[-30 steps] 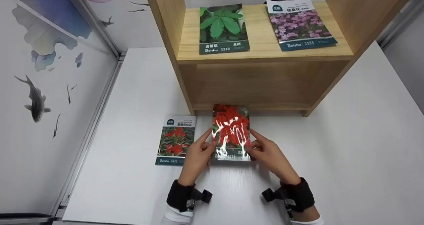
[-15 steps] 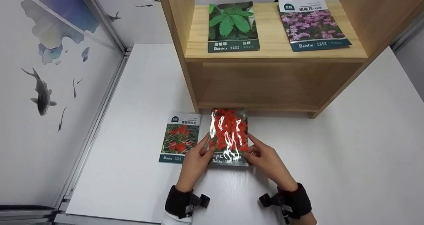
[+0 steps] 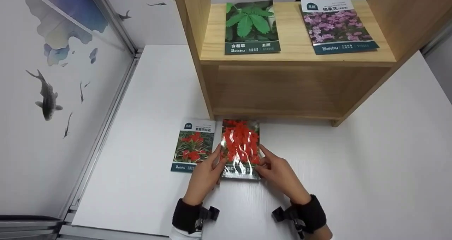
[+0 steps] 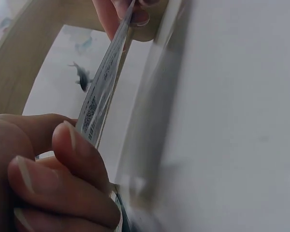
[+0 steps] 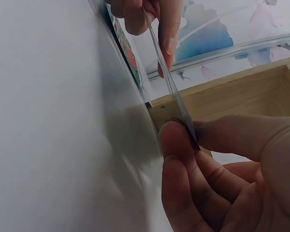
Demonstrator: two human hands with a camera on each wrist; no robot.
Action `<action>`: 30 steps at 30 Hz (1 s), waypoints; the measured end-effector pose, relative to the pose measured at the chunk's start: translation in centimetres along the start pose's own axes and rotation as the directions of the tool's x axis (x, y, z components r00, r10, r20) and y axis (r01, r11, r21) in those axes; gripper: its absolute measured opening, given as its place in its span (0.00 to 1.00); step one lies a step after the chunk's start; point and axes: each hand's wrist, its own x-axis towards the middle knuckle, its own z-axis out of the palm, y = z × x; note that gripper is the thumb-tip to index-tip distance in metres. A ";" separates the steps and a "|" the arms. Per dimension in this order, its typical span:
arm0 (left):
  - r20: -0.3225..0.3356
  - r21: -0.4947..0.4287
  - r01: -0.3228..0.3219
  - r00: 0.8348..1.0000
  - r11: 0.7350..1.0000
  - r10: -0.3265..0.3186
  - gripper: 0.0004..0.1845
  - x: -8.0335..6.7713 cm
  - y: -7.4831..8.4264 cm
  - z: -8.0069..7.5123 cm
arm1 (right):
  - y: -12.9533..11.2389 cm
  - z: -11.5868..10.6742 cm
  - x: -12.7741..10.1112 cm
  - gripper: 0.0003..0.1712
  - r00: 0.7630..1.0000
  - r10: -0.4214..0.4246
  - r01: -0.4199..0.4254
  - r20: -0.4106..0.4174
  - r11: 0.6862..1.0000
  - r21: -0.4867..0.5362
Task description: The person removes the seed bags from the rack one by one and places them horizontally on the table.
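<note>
The left hand (image 3: pixel 204 174) and the right hand (image 3: pixel 279 174) each pinched one side of a shiny red packet (image 3: pixel 241 148). It was held between their fingers, lifted off the table (image 3: pixel 353 169). Another packet (image 3: pixel 193 145) lay flat just beside the left fingers.

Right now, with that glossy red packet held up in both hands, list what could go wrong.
1. The left hand and right hand pinch only the side edges of the glossy red-flower packet; the slick film could slip.
2. The other red-flower packet lies right beside the left hand; a nudge might shift it.
3. The wooden shelf stands close ahead; the packet's top edge could catch it.
</note>
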 end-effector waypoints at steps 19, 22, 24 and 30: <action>-0.026 0.212 0.039 0.999 0.976 -0.034 0.32 0.5 0.0 -0.4 | -0.4 1.2 1.3 0.46 0.998 0.026 -0.015 0.065 0.987 -0.159; -0.026 0.226 0.045 0.999 0.973 -0.040 0.33 0.4 -0.1 -0.4 | -0.5 1.2 1.4 0.45 0.996 0.029 -0.014 0.089 0.987 -0.158; -0.018 0.223 0.050 0.999 0.973 -0.047 0.33 0.4 0.0 -0.5 | -0.6 1.2 1.4 0.45 0.994 0.032 -0.015 0.100 0.987 -0.163; 0.035 0.196 0.053 0.998 0.979 -0.061 0.35 0.8 0.3 -0.7 | -0.7 1.0 1.4 0.44 0.992 0.050 -0.028 0.119 0.983 -0.184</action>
